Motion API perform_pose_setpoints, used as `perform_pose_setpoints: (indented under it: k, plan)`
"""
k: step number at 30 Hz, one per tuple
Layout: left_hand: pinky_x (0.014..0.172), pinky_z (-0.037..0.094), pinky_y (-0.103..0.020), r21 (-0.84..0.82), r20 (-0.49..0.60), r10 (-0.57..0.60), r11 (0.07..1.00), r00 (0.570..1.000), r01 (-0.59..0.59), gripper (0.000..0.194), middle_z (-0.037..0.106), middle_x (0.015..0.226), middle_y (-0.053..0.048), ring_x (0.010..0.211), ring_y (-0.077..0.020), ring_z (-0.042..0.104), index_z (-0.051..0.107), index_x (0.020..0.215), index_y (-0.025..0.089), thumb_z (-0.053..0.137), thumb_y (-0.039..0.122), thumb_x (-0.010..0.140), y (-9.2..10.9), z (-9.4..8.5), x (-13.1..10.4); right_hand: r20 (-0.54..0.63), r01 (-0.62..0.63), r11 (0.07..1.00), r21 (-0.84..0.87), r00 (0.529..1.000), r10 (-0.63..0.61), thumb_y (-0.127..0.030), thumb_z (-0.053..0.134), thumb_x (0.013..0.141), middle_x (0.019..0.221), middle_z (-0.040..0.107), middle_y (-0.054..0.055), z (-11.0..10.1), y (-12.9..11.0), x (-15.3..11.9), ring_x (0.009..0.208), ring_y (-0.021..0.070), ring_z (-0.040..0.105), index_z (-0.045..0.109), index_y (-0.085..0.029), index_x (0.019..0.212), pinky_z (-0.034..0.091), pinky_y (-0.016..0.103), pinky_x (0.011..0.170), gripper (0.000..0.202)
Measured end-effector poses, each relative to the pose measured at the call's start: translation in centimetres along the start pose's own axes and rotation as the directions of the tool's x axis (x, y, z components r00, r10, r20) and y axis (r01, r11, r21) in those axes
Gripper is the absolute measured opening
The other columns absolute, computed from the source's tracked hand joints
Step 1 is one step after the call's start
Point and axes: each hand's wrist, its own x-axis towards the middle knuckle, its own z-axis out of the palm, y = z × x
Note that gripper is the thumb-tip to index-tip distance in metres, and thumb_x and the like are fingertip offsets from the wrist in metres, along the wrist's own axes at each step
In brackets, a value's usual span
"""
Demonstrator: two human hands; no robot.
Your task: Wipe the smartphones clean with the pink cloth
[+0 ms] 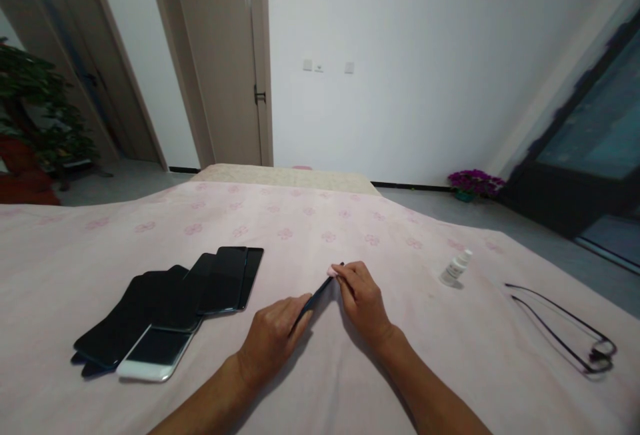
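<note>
My left hand (277, 335) grips the near end of a dark smartphone (316, 296), which is seen nearly edge-on and tilted above the pink cloth. At the phone's far end, the fingers of my right hand (361, 298) pinch a small pale pink piece of cloth or pad (332, 271) against its edge. To the left, several dark phones (145, 301) lie overlapping in a fanned row, and a white-framed phone (159, 353) rests at their near side. The side of the held phone facing away is hidden.
A small white spray bottle (456, 268) stands to the right. Beyond it lie dark-framed glasses (565, 328) with their temples unfolded. A pink flower-patterned cloth (310, 221) covers the surface. Purple flowers (475, 183) stand on the floor by the far wall.
</note>
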Motion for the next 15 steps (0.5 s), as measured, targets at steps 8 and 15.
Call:
perform_pose_setpoints:
  k: [8,15]
  plan:
    - [0.086,0.059,-0.032,-0.04,-0.011,-0.025,0.999,1.0,0.024,0.029,0.073,0.105,-0.01,0.092,-0.0197,0.072,0.056,0.125,0.017,0.049,0.023,0.097,-0.3,0.2,-0.1,0.099,0.083,0.996,0.027,0.991,-0.085,-0.011,0.045,0.095,0.098,0.06,0.008,0.3,-0.6,-0.1,0.092,0.0204,0.059,0.062,-0.023,0.119,0.053,0.035,0.081,0.032]
    - [0.086,0.058,-0.032,-0.041,-0.014,-0.025,0.999,1.0,0.024,0.028,0.074,0.106,-0.01,0.092,-0.0197,0.072,0.058,0.123,0.016,0.05,0.025,0.097,-0.1,0.1,-0.2,-0.042,-0.03,0.999,-0.018,0.999,0.03,-0.014,0.047,0.096,0.094,0.058,0.007,0.0,0.8,0.5,0.088,0.0195,0.059,0.064,-0.022,0.113,0.052,0.036,0.081,0.025]
